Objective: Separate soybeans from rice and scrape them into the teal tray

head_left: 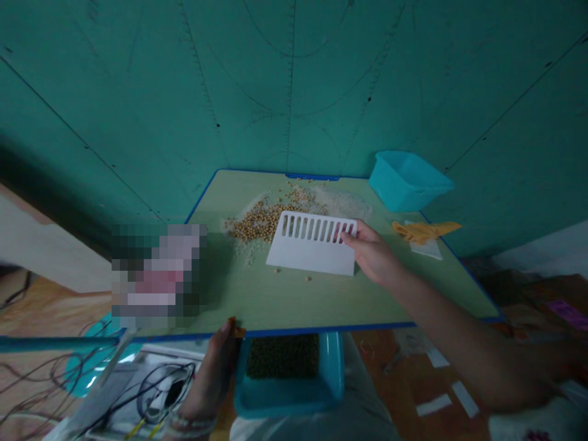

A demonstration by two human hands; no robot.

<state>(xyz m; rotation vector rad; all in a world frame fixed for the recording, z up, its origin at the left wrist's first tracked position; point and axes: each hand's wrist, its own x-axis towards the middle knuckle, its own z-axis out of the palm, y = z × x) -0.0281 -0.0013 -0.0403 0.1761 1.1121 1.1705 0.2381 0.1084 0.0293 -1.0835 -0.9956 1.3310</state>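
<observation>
My right hand (374, 251) grips the right end of a white plastic board (312, 254) with a row of slots along its upper edge, fingers through or behind the slots. The board leans over the table beside a heap of tan, round beans (257, 222), partly hiding them. White grains like rice (342, 202) spread behind and around the beans. At the table's front edge, my left hand (220, 352) is closed at a small orange piece (236, 329), its kind unclear. Right beside that hand, a blue basin (285, 401) holds small dark green beans (282, 357).
A turquoise bin (408, 184) stands at the table's back right corner, with a yellow cloth (425, 231) in front. A pixelated patch (160, 275) covers the left edge. Cables (151, 389) lie in a tray at lower left. A green wall (294, 86) rises behind the table (321, 306).
</observation>
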